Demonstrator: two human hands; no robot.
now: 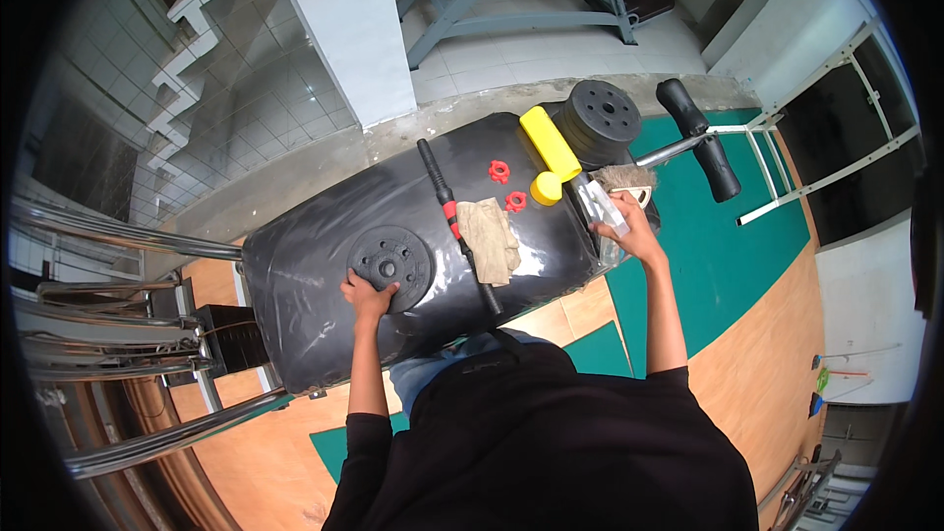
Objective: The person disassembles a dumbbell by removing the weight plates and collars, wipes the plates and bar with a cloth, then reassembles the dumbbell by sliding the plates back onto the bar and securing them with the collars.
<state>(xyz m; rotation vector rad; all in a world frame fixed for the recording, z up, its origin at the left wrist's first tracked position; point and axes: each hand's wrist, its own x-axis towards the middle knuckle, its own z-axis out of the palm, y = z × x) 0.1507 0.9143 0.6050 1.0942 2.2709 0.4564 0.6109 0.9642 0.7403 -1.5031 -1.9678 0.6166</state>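
Note:
A black round weight plate (401, 258) lies flat on the black padded bench (295, 280). My left hand (369, 297) grips its near edge, thumb on the top face. At the bench's right end, my right hand (634, 228) closes around a long translucent plastic thing (602, 205), possibly a bottle. Just beyond those fingers sits a brush (626, 177) with brown bristles and a pale handle. Between my hands, a black dumbbell bar (436, 175) with red parts lies across the bench, partly under a beige cloth or glove (485, 241).
Two red star-shaped nuts (500, 171) lie near a yellow tube (549, 143) and its round yellow cap (546, 188). Stacked weight plates (598, 123) stand at the far right corner. A padded roller (698, 141) juts out beyond. Metal rails (177, 433) run along the left.

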